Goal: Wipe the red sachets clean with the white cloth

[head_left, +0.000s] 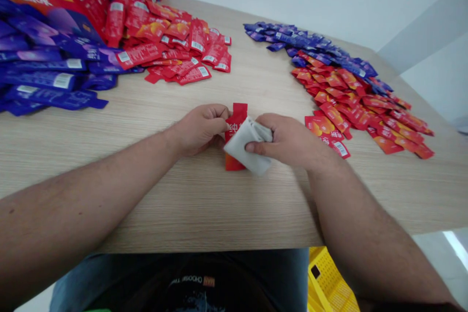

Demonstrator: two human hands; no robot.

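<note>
On the table [146, 204], fingers [215, 117] pinch cloth [244, 148] and sachet [237, 114].

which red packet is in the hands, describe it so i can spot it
On the wooden table, look between the heaps of sachets. One red sachet lies apart from them, between the left hand and right hand, half under a white cloth.

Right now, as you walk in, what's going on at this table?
A person at a wooden table holds a red sachet upright: the left hand pinches it near the top while the right hand presses a folded white cloth onto it. Piles of red sachets and blue sachets lie on both sides, with a red box at the far left.
</note>
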